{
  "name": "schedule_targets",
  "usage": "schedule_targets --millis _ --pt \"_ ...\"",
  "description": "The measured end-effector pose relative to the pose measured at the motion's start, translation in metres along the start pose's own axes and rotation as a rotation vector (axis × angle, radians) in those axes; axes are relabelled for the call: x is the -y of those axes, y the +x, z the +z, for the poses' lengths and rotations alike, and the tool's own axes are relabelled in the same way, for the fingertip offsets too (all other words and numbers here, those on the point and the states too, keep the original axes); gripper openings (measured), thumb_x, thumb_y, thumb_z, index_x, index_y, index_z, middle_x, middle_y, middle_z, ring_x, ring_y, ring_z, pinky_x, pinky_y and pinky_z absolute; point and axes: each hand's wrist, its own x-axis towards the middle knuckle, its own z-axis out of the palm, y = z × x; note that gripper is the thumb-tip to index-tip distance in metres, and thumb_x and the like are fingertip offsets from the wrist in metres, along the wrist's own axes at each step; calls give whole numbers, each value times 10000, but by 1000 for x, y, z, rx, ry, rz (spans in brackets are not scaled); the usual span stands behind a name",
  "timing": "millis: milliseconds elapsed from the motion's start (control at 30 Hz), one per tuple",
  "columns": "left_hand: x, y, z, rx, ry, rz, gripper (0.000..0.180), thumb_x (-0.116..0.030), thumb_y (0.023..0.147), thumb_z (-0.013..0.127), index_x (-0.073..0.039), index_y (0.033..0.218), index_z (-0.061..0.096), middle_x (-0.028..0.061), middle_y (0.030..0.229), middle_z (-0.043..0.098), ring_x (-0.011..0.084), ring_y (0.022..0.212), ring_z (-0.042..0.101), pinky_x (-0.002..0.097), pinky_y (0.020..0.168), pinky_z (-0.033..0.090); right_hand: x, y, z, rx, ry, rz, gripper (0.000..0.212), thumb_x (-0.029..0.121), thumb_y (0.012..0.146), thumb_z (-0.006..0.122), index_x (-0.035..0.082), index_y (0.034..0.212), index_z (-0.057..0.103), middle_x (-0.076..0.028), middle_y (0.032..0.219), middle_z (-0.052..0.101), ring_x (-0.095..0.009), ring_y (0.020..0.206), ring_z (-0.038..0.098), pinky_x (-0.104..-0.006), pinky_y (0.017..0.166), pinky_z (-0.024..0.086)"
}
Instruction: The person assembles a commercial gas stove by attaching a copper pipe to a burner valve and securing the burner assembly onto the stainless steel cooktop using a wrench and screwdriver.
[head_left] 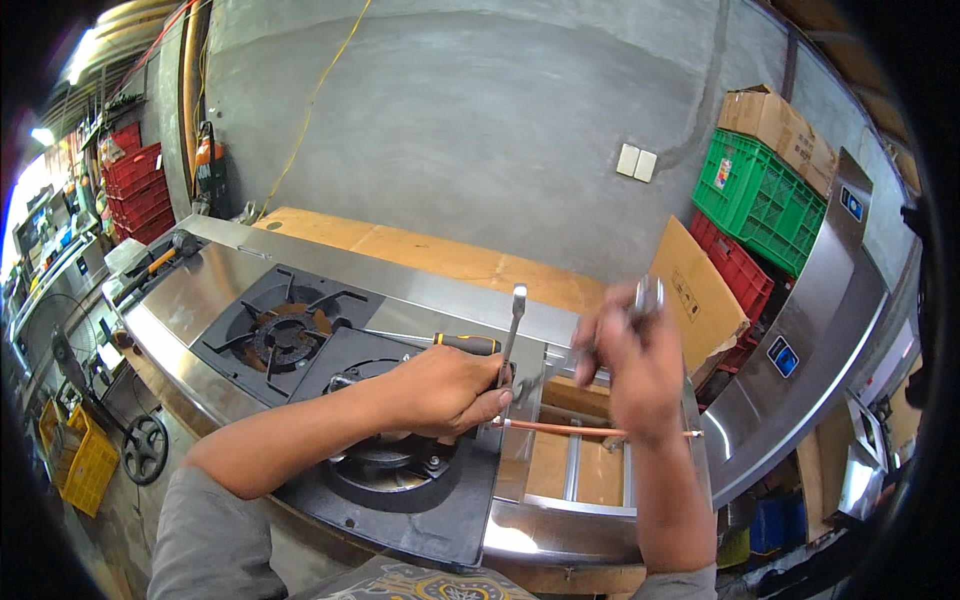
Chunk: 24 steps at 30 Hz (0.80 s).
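My left hand [445,390] is closed around a slim steel tool [514,325] that looks like a wrench. It stands nearly upright, its bright tip above my fist. My right hand [630,360] is raised to the right, fingers curled on a shiny metal tool [648,296]; motion blur hides its kind. Below both hands, a copper tube [565,429] with metal end fittings runs across the counter's opening. Under my left forearm lies the black burner plate [420,510], its burner partly covered. A screwdriver with a black and yellow handle [468,344] rests just beyond my left hand.
A second burner with a black grate [285,335] is set in the steel counter [420,288] at left. A hammer [175,248] lies at its far left end. A cardboard sheet [700,295], stacked crates [757,195] and a tall steel panel [815,290] stand at right.
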Motion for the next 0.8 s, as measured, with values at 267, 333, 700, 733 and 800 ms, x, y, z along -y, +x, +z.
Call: schedule_targets --millis 267,333,700,733,800 --pt "7 5 7 -60 38 124 296 -319 1006 547 -26 1034 576 209 753 649 444 769 658 519 703 508 -22 -103 16 606 -642 -695 342 137 732 733 94 1051 619 -122 1023 646 -244 698 638 -341 542 512" --pt "7 4 6 -61 27 114 296 -315 1001 552 -22 1034 578 213 752 647 449 767 656 519 703 509 -30 -109 17 623 -674 -727 357 148 725 724 101 1061 612 -119 1020 628 -224 702 628 -338 531 506" --pt "15 6 9 -56 56 145 311 -330 990 557 -23 1024 594 211 753 650 444 761 660 513 713 519 -38 -121 15 883 -743 -696 340 194 747 666 122 1074 603 -80 1038 592 -217 797 595 -330 675 518" --pt "14 6 8 -46 68 143 317 -335 989 557 -23 1021 594 211 754 652 444 761 660 514 714 519 -37 -120 15 912 -736 -671 339 205 753 648 107 1074 599 -84 1031 580 -222 802 589 -342 698 519" --pt "11 5 6 -10 27 101 342 -366 994 555 -26 1000 594 210 796 643 435 793 654 496 729 518 -35 -118 14 871 -723 -662 317 208 765 659 108 1061 608 -93 1049 592 -232 824 606 -350 711 522"
